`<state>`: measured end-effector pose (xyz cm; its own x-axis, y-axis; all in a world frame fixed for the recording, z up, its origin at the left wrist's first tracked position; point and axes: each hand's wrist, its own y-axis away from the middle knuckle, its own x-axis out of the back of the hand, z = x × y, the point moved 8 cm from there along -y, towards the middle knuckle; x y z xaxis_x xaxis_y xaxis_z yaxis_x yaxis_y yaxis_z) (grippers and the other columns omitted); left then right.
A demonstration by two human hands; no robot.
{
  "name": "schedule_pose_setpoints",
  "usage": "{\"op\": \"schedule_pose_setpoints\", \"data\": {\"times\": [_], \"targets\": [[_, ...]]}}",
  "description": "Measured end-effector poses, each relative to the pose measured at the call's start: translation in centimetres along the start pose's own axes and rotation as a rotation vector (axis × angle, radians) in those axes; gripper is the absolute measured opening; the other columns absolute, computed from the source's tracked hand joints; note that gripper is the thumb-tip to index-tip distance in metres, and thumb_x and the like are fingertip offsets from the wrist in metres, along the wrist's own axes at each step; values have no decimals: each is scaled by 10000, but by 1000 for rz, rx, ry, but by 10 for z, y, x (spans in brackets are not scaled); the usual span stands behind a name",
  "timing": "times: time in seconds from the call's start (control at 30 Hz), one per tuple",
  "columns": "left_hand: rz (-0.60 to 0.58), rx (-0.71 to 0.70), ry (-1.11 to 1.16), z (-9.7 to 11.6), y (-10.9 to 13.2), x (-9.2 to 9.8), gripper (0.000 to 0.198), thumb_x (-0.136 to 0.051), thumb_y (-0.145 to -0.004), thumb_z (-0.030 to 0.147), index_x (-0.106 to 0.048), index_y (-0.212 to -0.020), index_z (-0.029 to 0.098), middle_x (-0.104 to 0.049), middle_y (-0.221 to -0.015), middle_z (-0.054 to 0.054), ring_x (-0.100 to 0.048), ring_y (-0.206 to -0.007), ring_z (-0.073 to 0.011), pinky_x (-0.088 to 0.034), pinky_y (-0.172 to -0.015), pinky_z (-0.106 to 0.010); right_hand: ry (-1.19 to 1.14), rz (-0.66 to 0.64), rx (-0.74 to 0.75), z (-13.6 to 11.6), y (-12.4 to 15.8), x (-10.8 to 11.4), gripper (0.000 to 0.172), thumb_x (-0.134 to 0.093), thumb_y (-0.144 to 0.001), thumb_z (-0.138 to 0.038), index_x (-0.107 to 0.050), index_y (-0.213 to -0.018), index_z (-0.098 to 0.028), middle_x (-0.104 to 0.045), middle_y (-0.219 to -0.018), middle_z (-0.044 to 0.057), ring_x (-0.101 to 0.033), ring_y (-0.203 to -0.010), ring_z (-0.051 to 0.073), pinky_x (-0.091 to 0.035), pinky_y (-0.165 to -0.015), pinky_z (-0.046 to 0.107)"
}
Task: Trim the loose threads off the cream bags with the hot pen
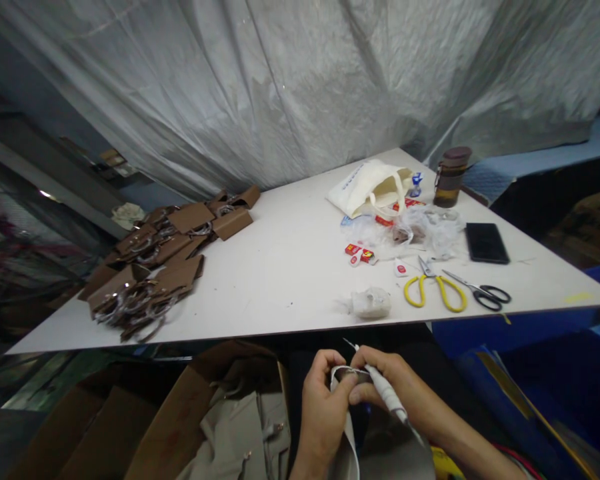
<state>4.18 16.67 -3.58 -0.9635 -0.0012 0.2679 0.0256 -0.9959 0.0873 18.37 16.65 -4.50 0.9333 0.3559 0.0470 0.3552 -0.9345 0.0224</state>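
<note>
Just in front of the table's near edge, my left hand pinches the rim of a pale grey bag-like piece with a light strip curving along its edge. My right hand meets it there, with thumb and fingertips closed at the same rim. Across that hand lies a slim tool with a white-wrapped handle; its thin pointed tip sticks out beyond the fingers. Fingers hide the exact spot being gripped. The lower part of the piece hangs in shadow.
On the white table lie brown bags, yellow-handled scissors, black-handled scissors, a plastic-wrapped roll, a phone-like black slab, a bottle and a cream tote. A carton with grey pieces stands below left.
</note>
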Motion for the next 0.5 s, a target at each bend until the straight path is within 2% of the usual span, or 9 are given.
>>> {"op": "schedule_pose_setpoints", "data": {"times": [0.13, 0.3, 0.5], "targets": [[-98, 15, 74, 2, 5, -4, 111, -695, -766, 156, -605, -823, 189, -556, -749, 33, -479, -718, -140, -398, -666, -236, 52, 17, 73, -2, 2, 1, 333, -821, -840, -471, -659, -818, -181, -593, -704, -51, -486, -639, 115, -334, -563, 214], [-300, 77, 339, 2, 11, -16, 179, -735, -779, 179, -642, -933, 179, -602, -786, 29, -489, -709, -113, -393, -676, -217, 147, 60, 95, 3, 9, 7, 314, -761, -897, -480, -681, -808, -189, -602, -692, -44, -516, -634, 123, -352, -570, 222], [-367, 162, 592, 6, 11, -23, 292, -829, -747, 271, -658, -963, 172, -664, -806, 3, -553, -643, -97, -435, -644, -215, 339, 225, 161, -4, 23, 15, 316, -689, -946, -486, -683, -798, -207, -614, -743, -7, -562, -672, 150, -405, -618, 252]]}}
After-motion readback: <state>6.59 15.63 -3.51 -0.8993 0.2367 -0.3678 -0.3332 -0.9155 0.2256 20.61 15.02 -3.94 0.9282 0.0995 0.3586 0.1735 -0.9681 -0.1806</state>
